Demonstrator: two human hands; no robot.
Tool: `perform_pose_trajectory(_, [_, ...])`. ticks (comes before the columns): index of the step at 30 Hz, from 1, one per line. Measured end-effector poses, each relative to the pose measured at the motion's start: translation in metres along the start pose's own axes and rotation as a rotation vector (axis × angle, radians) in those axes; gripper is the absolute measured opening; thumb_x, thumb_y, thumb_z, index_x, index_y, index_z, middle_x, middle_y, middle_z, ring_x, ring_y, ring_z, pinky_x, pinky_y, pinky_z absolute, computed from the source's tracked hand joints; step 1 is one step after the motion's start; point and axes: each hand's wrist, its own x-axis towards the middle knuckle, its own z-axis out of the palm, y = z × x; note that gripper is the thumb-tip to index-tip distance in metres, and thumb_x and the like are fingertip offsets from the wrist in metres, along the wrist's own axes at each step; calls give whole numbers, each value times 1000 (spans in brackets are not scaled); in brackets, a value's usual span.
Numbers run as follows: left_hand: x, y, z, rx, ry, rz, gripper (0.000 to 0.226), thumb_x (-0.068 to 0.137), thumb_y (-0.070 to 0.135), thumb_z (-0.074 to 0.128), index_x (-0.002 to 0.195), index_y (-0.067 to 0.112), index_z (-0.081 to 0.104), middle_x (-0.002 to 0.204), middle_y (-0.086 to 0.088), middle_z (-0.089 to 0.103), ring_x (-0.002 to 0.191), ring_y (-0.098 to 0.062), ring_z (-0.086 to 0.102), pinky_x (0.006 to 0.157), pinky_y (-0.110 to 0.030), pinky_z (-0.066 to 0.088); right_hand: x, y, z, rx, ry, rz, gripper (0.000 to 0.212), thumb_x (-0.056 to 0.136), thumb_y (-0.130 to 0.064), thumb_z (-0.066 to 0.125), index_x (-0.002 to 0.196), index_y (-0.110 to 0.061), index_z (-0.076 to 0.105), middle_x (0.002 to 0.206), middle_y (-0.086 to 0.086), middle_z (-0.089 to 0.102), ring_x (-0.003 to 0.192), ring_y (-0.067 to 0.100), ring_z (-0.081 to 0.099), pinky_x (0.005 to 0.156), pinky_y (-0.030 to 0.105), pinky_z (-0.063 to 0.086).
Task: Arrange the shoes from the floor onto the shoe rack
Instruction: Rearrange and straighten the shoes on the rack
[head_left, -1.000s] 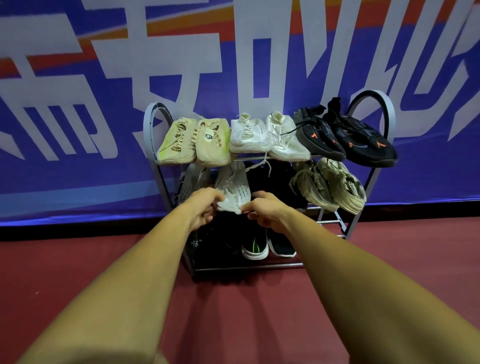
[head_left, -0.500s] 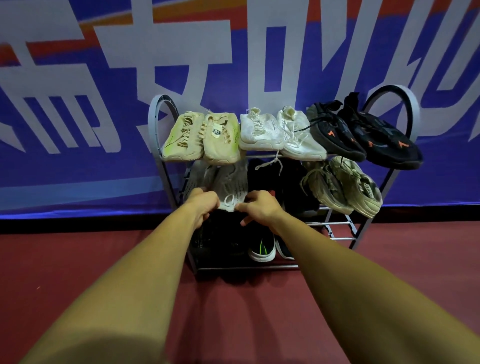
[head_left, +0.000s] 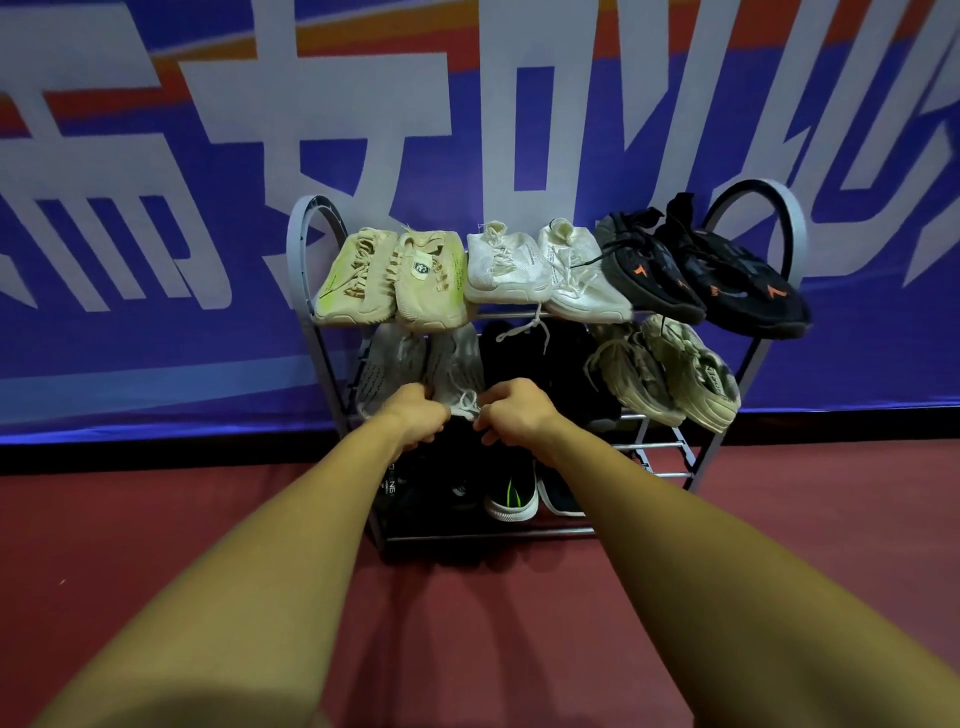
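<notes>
Head view: grey shoe (head_left: 455, 364) farther back

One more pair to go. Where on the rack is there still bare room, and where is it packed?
Bare bars show only at the bottom tier's right end, between the navy shoe and the rack's right leg. The top tier and middle tier are packed side to side, three pairs each, and the left hand and right hand hold the grey pair.

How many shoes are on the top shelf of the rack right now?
6. Two beige shoes at the left, two white shoes in the middle, two black shoes with orange marks at the right. None seems hidden.
</notes>
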Motion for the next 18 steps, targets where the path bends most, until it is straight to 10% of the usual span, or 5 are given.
perform_pose_trajectory(3, [-2,6,3,141,21,19,40,77,28,59,111,7,57,110,-15,68,100,-32,66,78,-35,53,-5,5,-11,-3,57,20,21,85,-2,53,92,-10,71,86,10,77,64,19,70,44,18,42])
perform_pose_trajectory(10, [-18,19,14,153,-18,147,19,86,24,61,104,18,57,104,-10,66,89,-25,65,68,-27,47,-11,18,-33,-45,129,80,24,87,-11,52,109,-12,64,91,14,75,69,26,73,64,33,61])
perform_pose_trajectory(18, [-31,31,38,179,-312,121,58,95,22,54,148,32,31,92,-6,56,74,-19,55,59,-27,41,-22,28,-45,-21,-46,240,59,93,-17,60,146,-27,35,88,8,60,59,18,61,41,19,45])
